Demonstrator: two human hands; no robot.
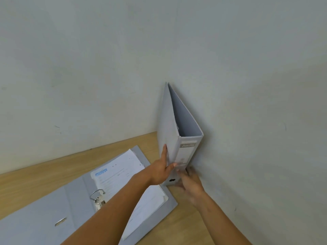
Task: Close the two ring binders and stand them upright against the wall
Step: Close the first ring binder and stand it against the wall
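A closed grey ring binder (178,131) stands upright on the wooden table (44,175), its right cover against the white wall (247,103), spine facing me. My left hand (161,169) grips its left cover and spine edge low down. My right hand (190,181), blurred, touches the base of the spine on the wall side. A second grey ring binder (53,206) lies open flat on the table at the lower left, with its metal ring mechanism (98,198) showing and a stack of white papers (123,172) on its right half. My left forearm crosses those papers.
White walls meet the table at the back and on the right, forming a corner behind the standing binder. Bare wood shows along the back edge at the left and in front of the standing binder.
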